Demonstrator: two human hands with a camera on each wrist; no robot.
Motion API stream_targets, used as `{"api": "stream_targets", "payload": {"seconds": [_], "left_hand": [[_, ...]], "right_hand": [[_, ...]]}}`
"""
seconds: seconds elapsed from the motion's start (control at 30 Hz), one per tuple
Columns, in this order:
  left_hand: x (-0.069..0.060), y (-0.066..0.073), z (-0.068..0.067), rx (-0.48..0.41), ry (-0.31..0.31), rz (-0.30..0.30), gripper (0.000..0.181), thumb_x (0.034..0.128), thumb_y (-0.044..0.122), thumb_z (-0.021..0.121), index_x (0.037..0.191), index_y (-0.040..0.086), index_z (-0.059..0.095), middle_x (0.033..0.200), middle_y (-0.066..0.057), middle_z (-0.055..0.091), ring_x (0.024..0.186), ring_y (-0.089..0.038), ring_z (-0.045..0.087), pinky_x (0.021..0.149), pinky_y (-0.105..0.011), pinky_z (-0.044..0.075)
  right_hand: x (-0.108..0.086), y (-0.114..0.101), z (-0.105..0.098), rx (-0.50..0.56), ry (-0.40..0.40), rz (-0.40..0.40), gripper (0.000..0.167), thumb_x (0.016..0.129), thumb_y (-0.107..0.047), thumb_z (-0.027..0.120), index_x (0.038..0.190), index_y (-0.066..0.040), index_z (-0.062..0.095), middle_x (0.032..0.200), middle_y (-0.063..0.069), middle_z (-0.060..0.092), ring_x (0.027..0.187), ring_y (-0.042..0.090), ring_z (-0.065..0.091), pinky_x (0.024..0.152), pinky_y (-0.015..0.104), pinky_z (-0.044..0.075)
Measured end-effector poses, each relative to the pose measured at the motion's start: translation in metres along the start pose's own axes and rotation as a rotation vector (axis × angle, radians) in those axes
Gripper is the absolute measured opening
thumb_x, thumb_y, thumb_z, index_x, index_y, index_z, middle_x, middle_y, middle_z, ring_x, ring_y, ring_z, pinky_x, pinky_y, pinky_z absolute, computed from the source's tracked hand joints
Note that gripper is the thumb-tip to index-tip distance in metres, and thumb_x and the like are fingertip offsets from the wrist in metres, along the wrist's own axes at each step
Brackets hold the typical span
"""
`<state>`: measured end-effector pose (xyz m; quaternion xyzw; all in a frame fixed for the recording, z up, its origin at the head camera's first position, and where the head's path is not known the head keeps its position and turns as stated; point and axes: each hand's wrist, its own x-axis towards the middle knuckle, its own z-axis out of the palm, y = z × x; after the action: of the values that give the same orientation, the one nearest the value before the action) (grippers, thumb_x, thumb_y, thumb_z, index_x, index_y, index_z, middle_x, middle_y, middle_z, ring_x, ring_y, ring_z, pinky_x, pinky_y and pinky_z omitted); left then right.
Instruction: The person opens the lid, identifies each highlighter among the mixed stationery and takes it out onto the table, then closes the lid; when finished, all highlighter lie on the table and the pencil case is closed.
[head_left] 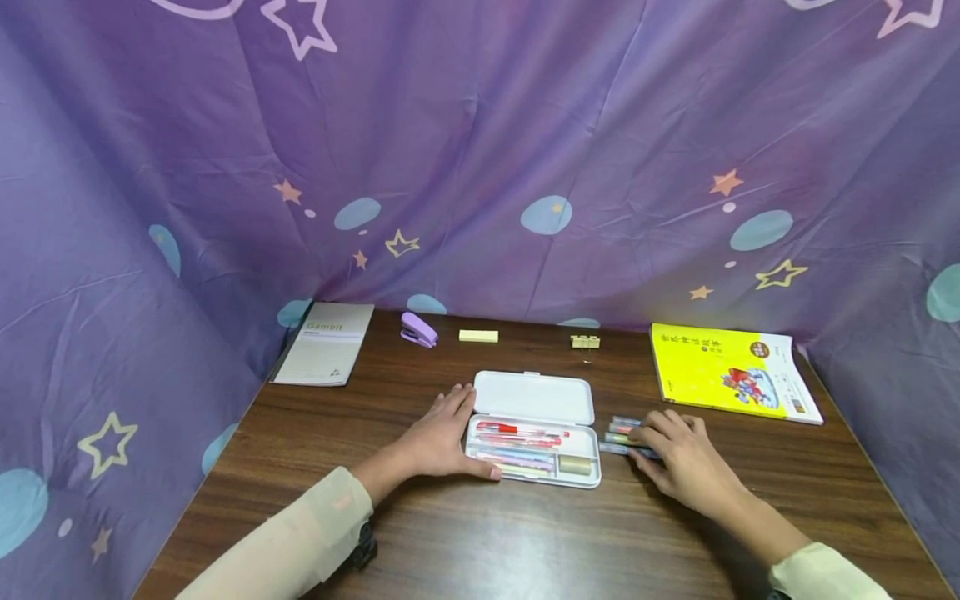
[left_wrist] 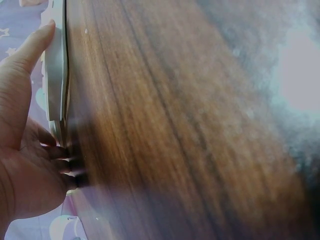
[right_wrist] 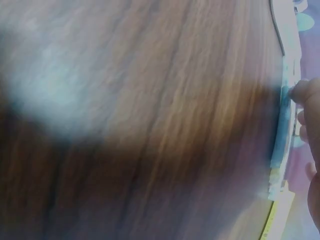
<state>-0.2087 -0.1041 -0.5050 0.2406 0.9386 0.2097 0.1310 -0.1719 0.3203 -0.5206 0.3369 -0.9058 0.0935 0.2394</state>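
At the middle of the counter [head_left: 450, 542], a white pencil case [head_left: 583, 443] lies open, its lid [head_left: 532, 397] folded back on the far side. The far compartment contains red pens [head_left: 498, 428]; the near compartment contains pale sticks [head_left: 517, 458] and, at its right end, a tan block [head_left: 575, 466]. The left hand [head_left: 441, 435] is spread wide against the left end of the case: the thumb lies along the near edge, the fingers extend toward the lid hinge, and nothing is gripped.

Just right of the case, a row of loose pens [head_left: 613, 448] lies on the counter. The right hand [head_left: 684, 457] is partly closed, its bent fingers over these pens and its thumb against the nearest one.

Along the far edge, from left to right, are a notebook [head_left: 322, 350], a purple stapler [head_left: 418, 329], a yellow block [head_left: 478, 336], yellow clips [head_left: 585, 342] and a yellow book [head_left: 690, 367].
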Motion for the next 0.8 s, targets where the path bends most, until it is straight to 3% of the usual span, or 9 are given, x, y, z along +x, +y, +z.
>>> {"api": "stream_targets", "payload": {"seconds": [0.2,0.5,0.8], "left_hand": [[0.001,-0.001,0.001,0.006,0.0,0.001,0.148,0.0764,0.088,0.08,0.177,0.001,0.014,0.186,-0.02,0.015,0.174,-0.038,0.013,0.143,-0.052,0.014],[0.001,0.0,0.001,-0.004,-0.007,-0.003,0.148,0.077,0.087,0.081,0.177,0.002,0.012,0.186,-0.019,0.014,0.175,-0.036,0.011,0.143,-0.052,0.014],[0.001,-0.001,0.0,0.001,-0.004,-0.002,0.147,0.0776,0.087,0.081,0.177,0.002,0.013,0.186,-0.02,0.015,0.174,-0.037,0.012,0.143,-0.052,0.014]], "right_hand": [[0.015,-0.011,0.002,0.018,-0.018,-0.007,0.034,0.079,-0.013,0.097,0.109,-0.014,0.081,0.105,-0.002,0.07,0.095,0.019,0.059,0.083,0.053,0.047],[0.041,-0.042,0.012,0.058,-0.034,-0.038,0.024,0.086,-0.02,0.094,0.105,-0.017,0.081,0.103,-0.005,0.07,0.096,0.015,0.06,0.089,0.061,0.053],[0.065,-0.079,0.023,0.068,-0.069,-0.136,0.023,0.088,-0.029,0.094,0.105,-0.02,0.081,0.101,-0.008,0.068,0.096,0.012,0.058,0.086,0.051,0.053]]}}
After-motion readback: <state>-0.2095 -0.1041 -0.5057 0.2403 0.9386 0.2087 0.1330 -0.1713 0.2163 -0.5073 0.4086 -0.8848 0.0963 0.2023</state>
